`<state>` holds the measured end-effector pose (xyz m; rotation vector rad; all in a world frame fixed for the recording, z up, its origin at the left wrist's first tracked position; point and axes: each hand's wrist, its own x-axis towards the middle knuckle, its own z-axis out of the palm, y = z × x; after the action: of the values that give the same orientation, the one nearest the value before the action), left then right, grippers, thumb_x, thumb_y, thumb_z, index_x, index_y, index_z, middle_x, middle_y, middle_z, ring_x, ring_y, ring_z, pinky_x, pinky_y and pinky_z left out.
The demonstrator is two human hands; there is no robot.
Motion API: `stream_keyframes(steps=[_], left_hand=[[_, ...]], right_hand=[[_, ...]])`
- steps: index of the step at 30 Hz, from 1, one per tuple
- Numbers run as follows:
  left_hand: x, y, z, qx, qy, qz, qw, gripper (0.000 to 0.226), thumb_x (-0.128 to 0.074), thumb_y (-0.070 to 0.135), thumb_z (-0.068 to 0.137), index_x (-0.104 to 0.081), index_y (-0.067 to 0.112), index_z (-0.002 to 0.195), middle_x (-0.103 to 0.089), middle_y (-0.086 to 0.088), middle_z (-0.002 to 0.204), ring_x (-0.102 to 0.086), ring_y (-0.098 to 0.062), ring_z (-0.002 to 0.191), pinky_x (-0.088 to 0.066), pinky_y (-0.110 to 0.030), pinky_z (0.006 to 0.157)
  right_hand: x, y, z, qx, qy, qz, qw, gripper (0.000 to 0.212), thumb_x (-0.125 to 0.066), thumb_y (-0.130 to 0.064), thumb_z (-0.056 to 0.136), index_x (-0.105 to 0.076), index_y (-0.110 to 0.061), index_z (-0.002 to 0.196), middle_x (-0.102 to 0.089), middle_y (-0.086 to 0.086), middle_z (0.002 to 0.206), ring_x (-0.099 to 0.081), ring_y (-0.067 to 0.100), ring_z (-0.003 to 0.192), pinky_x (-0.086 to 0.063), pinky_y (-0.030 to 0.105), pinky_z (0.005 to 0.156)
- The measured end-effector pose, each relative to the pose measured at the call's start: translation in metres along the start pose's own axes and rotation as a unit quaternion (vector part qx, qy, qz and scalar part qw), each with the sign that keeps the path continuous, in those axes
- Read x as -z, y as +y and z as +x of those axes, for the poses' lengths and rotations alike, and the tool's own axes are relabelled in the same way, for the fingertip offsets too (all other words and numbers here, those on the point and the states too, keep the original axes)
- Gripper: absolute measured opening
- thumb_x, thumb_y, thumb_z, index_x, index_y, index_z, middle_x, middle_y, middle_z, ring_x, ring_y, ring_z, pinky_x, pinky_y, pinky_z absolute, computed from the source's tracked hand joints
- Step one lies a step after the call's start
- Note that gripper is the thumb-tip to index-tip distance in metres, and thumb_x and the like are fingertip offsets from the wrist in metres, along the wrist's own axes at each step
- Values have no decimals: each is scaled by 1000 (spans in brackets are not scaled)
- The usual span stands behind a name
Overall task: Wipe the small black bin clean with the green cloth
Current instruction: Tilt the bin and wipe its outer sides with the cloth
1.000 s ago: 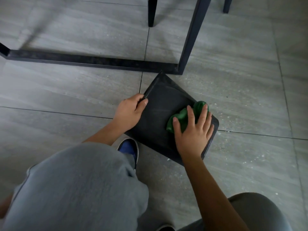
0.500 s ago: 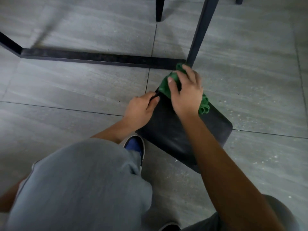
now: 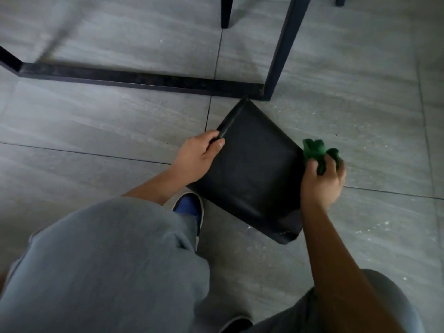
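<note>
The small black bin (image 3: 252, 169) lies on its side on the grey tiled floor, one flat side facing up. My left hand (image 3: 198, 157) grips its rim at the left edge, thumb on the upper face. My right hand (image 3: 322, 181) is at the bin's right edge, shut on the crumpled green cloth (image 3: 316, 151), which sticks out above my fingers beside the bin's right corner. The bin's opening is turned away and hidden.
A black metal table frame (image 3: 144, 80) runs along the floor just beyond the bin, with an upright leg (image 3: 286, 46) near its far corner. A chair leg (image 3: 225, 10) stands further back. My grey-trousered knees and a blue shoe (image 3: 189, 207) are close below.
My right hand has swept the green cloth from the bin's far top corner down and right to its right edge. My left hand has kept its grip on the rim.
</note>
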<state>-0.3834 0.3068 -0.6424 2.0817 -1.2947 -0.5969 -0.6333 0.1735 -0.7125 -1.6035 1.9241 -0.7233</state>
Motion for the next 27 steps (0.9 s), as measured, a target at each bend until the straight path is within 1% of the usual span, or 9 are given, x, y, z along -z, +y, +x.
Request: stream_keyframes(steps=[4, 7, 10, 12, 14, 17, 20, 22, 27], left_hand=[[0, 2, -1, 6, 2, -15, 1000, 27, -46, 26, 106, -64, 6, 109, -64, -7, 76, -61, -19, 66, -44, -27, 60], [-4, 0, -2, 35, 33, -70, 996, 26, -43, 27, 108, -62, 18, 92, -60, 0, 73, -57, -10, 66, -45, -28, 61], [-3, -7, -1, 97, 79, -134, 983, 34, -42, 26, 108, -64, 9, 89, -65, -4, 76, -58, -7, 68, -47, -26, 66], [0, -12, 0, 105, 84, -123, 983, 36, -43, 30, 107, -67, 5, 98, -68, -11, 83, -61, -13, 72, -49, -31, 69], [3, -12, 0, 92, 66, -87, 990, 31, -48, 33, 105, -67, 9, 106, -67, -4, 81, -60, -7, 70, -47, -22, 64], [5, -10, 2, 72, 39, -61, 995, 27, -52, 33, 104, -66, 11, 110, -61, 9, 72, -58, 0, 64, -40, -7, 57], [4, -11, 3, 57, 47, -17, 997, 30, -49, 34, 105, -63, 9, 112, -55, 10, 66, -54, -3, 58, -37, -11, 52], [1, -11, 1, 55, 62, 6, 997, 32, -48, 35, 105, -61, 7, 111, -57, 2, 65, -55, -10, 57, -40, -21, 52], [-4, -8, 5, 40, 71, -22, 996, 30, -44, 27, 105, -62, 3, 110, -69, -15, 82, -65, -28, 71, -50, -42, 66]], right_hand=[[-29, -64, -3, 69, -48, 27, 996, 72, -45, -72, 87, -71, -19, 129, -55, 2, 150, -56, 28, 132, -50, 43, 104], [-50, -97, -43, 182, -86, 77, 977, 46, -65, -50, 92, -72, -16, 122, -47, 5, 157, -47, 26, 142, -44, 34, 109], [-49, -87, -105, 308, -122, 102, 938, 29, -73, -26, 91, -72, -10, 115, -46, 11, 156, -37, 31, 151, -41, 47, 119], [-40, -56, -127, 345, -130, 64, 927, 30, -72, -25, 92, -71, -12, 119, -45, 14, 157, -33, 34, 153, -29, 57, 124], [-30, -13, -118, 309, -95, 16, 946, 32, -66, -32, 94, -67, -15, 122, -42, 14, 160, -33, 36, 153, -23, 57, 126], [-13, 21, -68, 145, -25, 19, 989, 34, -62, -38, 96, -62, -15, 121, -38, 15, 162, -41, 37, 147, -44, 55, 112], [-17, 6, -13, -2, 12, 49, 999, 41, -62, -38, 94, -62, -8, 122, -40, 11, 162, -49, 34, 140, -51, 53, 101], [-27, -19, -11, 26, 17, 71, 997, 38, -63, -35, 92, -65, -6, 116, -42, 12, 161, -47, 35, 142, -49, 53, 104], [-57, -85, -126, 260, -69, 114, 956, 25, -69, -22, 93, -67, -8, 113, -43, 12, 159, -36, 33, 151, -44, 49, 116]])
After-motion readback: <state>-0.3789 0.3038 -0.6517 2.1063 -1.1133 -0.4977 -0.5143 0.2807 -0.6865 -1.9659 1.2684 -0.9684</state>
